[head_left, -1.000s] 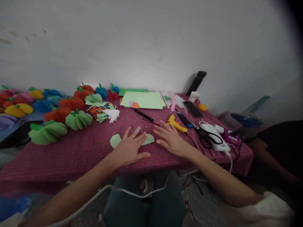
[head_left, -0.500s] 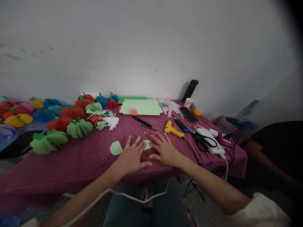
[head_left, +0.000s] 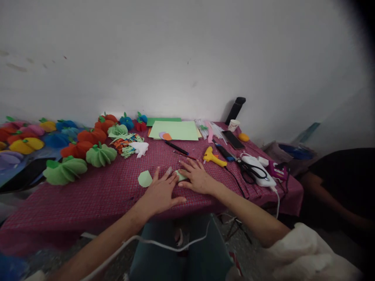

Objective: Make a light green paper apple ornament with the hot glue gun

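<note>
A small light green paper piece (head_left: 181, 176) lies on the checked tablecloth, partly covered by my fingers. My left hand (head_left: 160, 192) rests flat with fingers spread, its fingertips at the left edge of that piece. Over its right side lies my right hand (head_left: 197, 177), palm down, fingers stretched out. Another light green paper piece (head_left: 145, 178), rounded with a cut corner, sits just left of my left fingertips. A yellow glue gun (head_left: 213, 157) lies beyond my right hand, and a black pen (head_left: 177, 148) is behind both hands.
Several folded paper pumpkins (head_left: 101, 155) fill the left side. Paper scraps (head_left: 126, 146) and stacked green sheets (head_left: 174, 130) are at the back. To the right are a utility knife (head_left: 224, 151), scissors (head_left: 249, 171), a phone (head_left: 233, 139), a paper cup (head_left: 233, 125) and a white power bank (head_left: 258, 171).
My right hand has moved left, closer to my left hand, and covers more of the small green piece. My left hand stays nearly in place. The view has shifted slightly.
</note>
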{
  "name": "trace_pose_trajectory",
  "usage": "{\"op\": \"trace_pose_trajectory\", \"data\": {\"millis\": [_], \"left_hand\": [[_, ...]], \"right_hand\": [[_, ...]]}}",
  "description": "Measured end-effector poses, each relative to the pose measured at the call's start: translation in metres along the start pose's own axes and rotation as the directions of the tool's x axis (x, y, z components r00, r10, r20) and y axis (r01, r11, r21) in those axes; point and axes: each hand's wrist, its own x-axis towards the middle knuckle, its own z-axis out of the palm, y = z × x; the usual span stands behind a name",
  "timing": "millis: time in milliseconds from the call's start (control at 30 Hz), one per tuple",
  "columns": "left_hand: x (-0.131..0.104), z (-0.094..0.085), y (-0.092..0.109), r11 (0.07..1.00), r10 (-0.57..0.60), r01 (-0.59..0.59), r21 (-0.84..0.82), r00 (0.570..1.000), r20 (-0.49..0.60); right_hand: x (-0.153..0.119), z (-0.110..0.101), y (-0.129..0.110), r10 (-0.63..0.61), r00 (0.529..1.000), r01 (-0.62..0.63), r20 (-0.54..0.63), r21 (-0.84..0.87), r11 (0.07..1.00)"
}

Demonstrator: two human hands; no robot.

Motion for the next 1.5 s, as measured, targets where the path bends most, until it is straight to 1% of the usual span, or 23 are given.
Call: {"op": "trace_pose_trajectory", "data": {"millis": [167,267,333,467,567,733,833,967,1100,1200,1333,1500], "left_hand": [[-0.001,0.001,0.0,1.0,0.004,-0.004,0.005,1.0,0.003],[-0.003,-0.001,0.001,1.0,-0.007,0.007,0.012,1.0,0.001],[-0.002,-0.003,0.002,1.0,-0.005,0.005,0.011,1.0,0.002],[0.007,-0.007,0.004,1.0,-0.006,0.007,0.016,1.0,-0.026],[0.015,-0.002,0.004,1.0,-0.024,0.025,0.01,0.998,-0.05],[0.015,0.01,0.0,1.0,-0.012,0.012,-0.017,1.0,0.029],[0.012,0.007,-0.001,1.0,-0.009,0.009,-0.007,0.999,0.053],[0.009,-0.001,0.003,1.0,-0.003,0.002,0.007,0.999,0.054],[0.005,-0.004,0.007,1.0,0.005,-0.007,0.019,0.997,0.075],[0.005,-0.004,0.007,0.999,0.017,-0.019,0.027,0.997,0.079],[0.005,-0.003,0.007,0.999,0.025,-0.027,0.03,0.998,0.061],[0.001,-0.001,0.009,0.999,-0.009,0.009,0.039,1.0,0.005]], "right_hand": [[0.002,0.002,0.003,0.006,1.0,-0.006,0.007,0.001,1.0],[-0.005,0.001,0.009,0.013,1.0,-0.013,0.017,0.007,1.0],[-0.012,-0.003,0.014,0.029,0.999,-0.029,0.016,0.018,0.999],[-0.024,-0.012,0.019,0.043,0.995,-0.043,-0.086,0.007,0.999],[-0.025,-0.009,0.015,0.021,0.998,-0.021,-0.061,0.0,1.0],[-0.019,0.004,0.012,-0.004,1.0,0.005,-0.005,0.018,1.0],[-0.016,0.0,0.013,-0.02,1.0,0.02,-0.005,0.017,1.0],[-0.019,-0.006,0.011,-0.065,0.998,0.065,-0.019,0.019,0.998],[-0.024,-0.003,0.006,-0.076,0.997,0.076,0.025,0.035,0.997],[-0.025,-0.002,0.002,-0.085,0.996,0.085,0.009,0.03,0.996],[-0.024,-0.005,-0.001,-0.095,0.995,0.094,0.015,0.04,0.995],[-0.023,-0.004,-0.004,-0.092,0.996,0.092,-0.007,0.052,0.994]]}}
